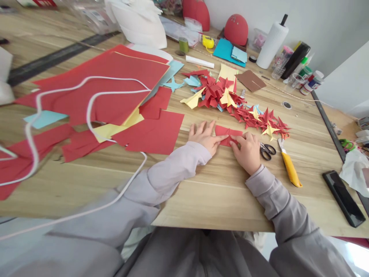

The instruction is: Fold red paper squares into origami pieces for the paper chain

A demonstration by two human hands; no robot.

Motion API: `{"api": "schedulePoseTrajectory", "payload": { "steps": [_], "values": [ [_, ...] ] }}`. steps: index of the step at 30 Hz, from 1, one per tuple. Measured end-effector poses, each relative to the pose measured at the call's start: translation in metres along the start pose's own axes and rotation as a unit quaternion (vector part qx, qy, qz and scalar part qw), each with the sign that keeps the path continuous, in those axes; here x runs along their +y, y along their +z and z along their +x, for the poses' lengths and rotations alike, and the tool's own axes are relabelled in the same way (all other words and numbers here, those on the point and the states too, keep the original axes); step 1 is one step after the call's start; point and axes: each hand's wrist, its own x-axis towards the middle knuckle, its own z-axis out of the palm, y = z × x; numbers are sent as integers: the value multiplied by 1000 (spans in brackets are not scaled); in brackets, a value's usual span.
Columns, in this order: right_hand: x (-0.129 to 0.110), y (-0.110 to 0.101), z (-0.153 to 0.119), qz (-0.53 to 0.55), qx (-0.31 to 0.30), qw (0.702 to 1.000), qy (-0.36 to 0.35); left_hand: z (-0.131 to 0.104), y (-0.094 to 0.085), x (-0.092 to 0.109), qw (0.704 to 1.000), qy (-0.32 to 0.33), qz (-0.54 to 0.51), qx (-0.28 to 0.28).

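A small red paper piece with crease lines lies flat on the table between my two hands. My left hand rests palm down at its left side, fingers spread, the index finger stretched across the paper. At the right edge, my right hand has its thumb and index finger closed on the paper, with the other fingers curled under. Just beyond the hands lies a heap of folded paper stars, mostly red with some yellow and blue. Black-handled scissors and a yellow utility knife lie right of my right hand.
Red paper sheets and a white cord spread over the left. A black phone lies near the right edge. Behind stand a white paper roll and paint bottles; a yellow tape measure sits farther back.
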Motion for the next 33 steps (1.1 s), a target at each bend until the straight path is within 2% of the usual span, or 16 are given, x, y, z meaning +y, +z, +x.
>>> {"api": "schedulePoseTrajectory", "payload": {
  "steps": [3, 7, 9, 12, 15, 20, 27, 33],
  "values": [
    [0, 0, 0, -1, 2, 1000, 3, 2, 0, -6, 999, 6, -5, 42],
    [-1, -1, 0, -2, 1, 1000, 5, 1, -3, -3, 989, 105, -22, 101],
    [-2, -1, 0, -3, 0, 1000, 4, -2, -2, 5, 984, 153, -15, 95],
    [-3, -1, 0, -8, -1, 1000, 5, -8, 0, 17, 977, 208, 31, 45],
    [-3, -1, 0, -10, -7, 1000, 9, -12, 3, 23, 972, 218, 83, 18],
    [2, -3, -1, 17, -19, 1000, 6, -14, 7, 23, 966, 221, 130, 41],
    [16, -2, -1, 44, -37, 998, -30, -14, 11, 24, 962, 231, 130, 57],
    [9, -4, -6, -6, -6, 998, -65, -15, 13, 23, 960, 232, 135, 76]
  ]
}}
